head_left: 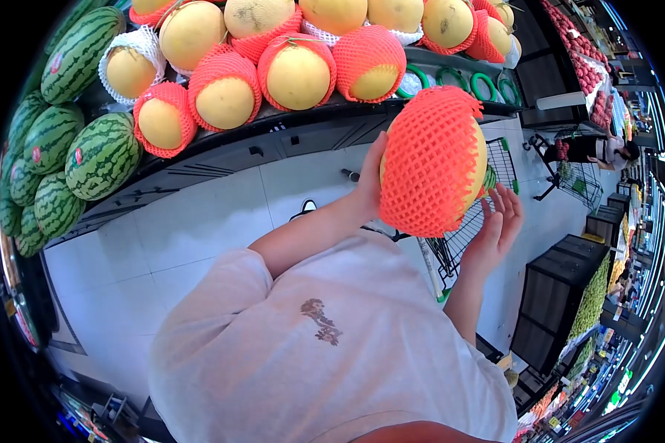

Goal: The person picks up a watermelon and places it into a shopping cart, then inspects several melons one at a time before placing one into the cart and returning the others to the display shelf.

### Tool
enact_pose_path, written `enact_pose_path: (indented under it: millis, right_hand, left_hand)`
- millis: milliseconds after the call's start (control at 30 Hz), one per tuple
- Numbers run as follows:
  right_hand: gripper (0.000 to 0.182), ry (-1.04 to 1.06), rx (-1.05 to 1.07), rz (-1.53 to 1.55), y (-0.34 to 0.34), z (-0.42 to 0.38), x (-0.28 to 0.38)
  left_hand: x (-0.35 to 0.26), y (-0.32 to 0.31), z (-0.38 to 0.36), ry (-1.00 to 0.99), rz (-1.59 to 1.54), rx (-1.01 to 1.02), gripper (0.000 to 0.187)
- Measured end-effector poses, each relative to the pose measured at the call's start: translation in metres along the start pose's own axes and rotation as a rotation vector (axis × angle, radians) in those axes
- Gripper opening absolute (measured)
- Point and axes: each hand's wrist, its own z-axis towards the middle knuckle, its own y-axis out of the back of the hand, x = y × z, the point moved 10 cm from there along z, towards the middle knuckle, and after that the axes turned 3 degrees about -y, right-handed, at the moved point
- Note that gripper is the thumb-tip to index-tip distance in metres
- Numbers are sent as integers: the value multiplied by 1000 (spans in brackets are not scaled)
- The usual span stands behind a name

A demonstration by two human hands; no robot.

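Note:
A yellow melon (430, 166) in a red foam net is up in front of my chest. My left hand (372, 177) grips it from the left; the thumb side shows and the other fingers are hidden behind the fruit. To the right of the melon, my right hand (497, 229) has its fingers apart and holds nothing, with the fingertips close to the melon's lower right side. Beyond them, on the display shelf (273, 125), sit more netted yellow melons (297, 76) in red and white foam.
Striped watermelons (103, 156) are piled at the left. A shopping cart (488, 177) with green trim stands behind my right hand. Green rings (482, 86) lie at the shelf's right end. Farther right are dark produce stands (561, 295), another cart (580, 181) and a person (606, 150).

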Motion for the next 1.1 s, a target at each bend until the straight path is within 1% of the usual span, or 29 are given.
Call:
enact_pose_path:
  millis: [33, 67, 100, 133, 167, 200, 233, 267, 300, 333, 400, 433, 500, 533, 567, 633, 667, 767, 800, 833, 900, 933, 967, 1000, 1033, 1067, 1100]
  right_hand:
    - [50, -5, -3, -5, -6, -2, -2]
    - [54, -106, -1, 71, -16, -6, -13]
    - [58, -206, 0, 150, -23, -9, -26]
    - [67, -369, 14, 252, -29, -14, -60]
    - [67, -376, 17, 257, -29, -17, -66]
    - [68, -539, 63, 636, -43, -26, -80]
    - [70, -696, 108, 1017, -59, -37, -89]
    - [64, -690, 114, 828, -53, -43, -108]
    - [64, -696, 136, 879, -51, -46, -120]
    - [64, -686, 152, 973, -54, -46, -119]
    - [63, -655, 195, 1110, -56, -46, -116]
    - [63, -645, 215, 1152, -56, -47, -113]
    - [62, -639, 238, 1226, -55, -50, -110]
    - [62, -635, 247, 1255, -55, -51, -110]
    - [62, -635, 254, 1288, -54, -52, -110]
    - [61, -644, 279, 1342, -60, -57, -111]
    - [61, -648, 281, 1376, -62, -58, -111]
    - [60, -666, 324, 1459, -78, -65, -110]
    - [60, -673, 335, 1486, -83, -68, -110]
    - [59, -681, 346, 1513, -87, -69, -110]
    - [59, -687, 374, 1557, -97, -73, -110]
    - [58, -689, 383, 1571, -103, -75, -111]
    - [58, -695, 393, 1562, -110, -78, -112]
    - [58, -655, 354, 1519, -102, -73, -108]
    - [60, -672, 380, 1422, -120, -69, -101]
    - [63, -698, 407, 1332, -140, -59, -94]
    - [67, -726, 429, 1241, -137, -48, -91]
  left_hand:
    - [5, 13, -3, 22, 75, -116, 61]
    - [9, 25, -8, 46, 151, -231, 62]
    - [13, 24, -8, 49, 150, -234, 62]
    - [3, 24, -7, -46, 390, -304, 66]
    - [-8, 18, -7, -141, 631, -373, 75]
    - [-6, 7, -7, -162, 750, -412, 81]
    - [-1, -5, -5, -114, 998, -374, 92]
    - [-1, -10, -5, -146, 1317, -339, 100]
    - [2, -16, -6, -170, 1636, -299, 108]
    - [3, -21, -11, -179, 1649, -324, 108]
    - [23, -45, -10, -94, 1801, -176, 118]
    - [21, -53, -12, -105, 1812, -191, 118]
    - [30, -70, -17, -49, 1986, -94, 113]
    - [29, -77, -20, -38, 2010, -71, 109]
    - [23, -79, -21, -33, 2016, -73, 109]
    - [3, -94, -19, -198, 1926, 1, 107]
    - [-9, -85, -23, -117, 1784, -136, 105]
    - [-26, -64, -29, -129, 1756, -208, 105]
    - [-30, -53, -31, -106, 1700, -253, 97]
    - [-39, -45, -34, -107, 1709, -268, 97]
    - [-30, -4, -33, 103, 1199, -362, 85]
    - [-31, -6, -32, 110, 1235, -340, 73]
    - [-23, -22, -37, 219, 1197, -378, 72]
    - [-30, -12, -39, 158, 1203, -348, 72]
    - [-28, -25, -38, 154, 1092, -337, 72]
    - [-33, -29, -34, 109, 1129, -320, 70]
    - [-32, -29, -27, 94, 1151, -313, 67]
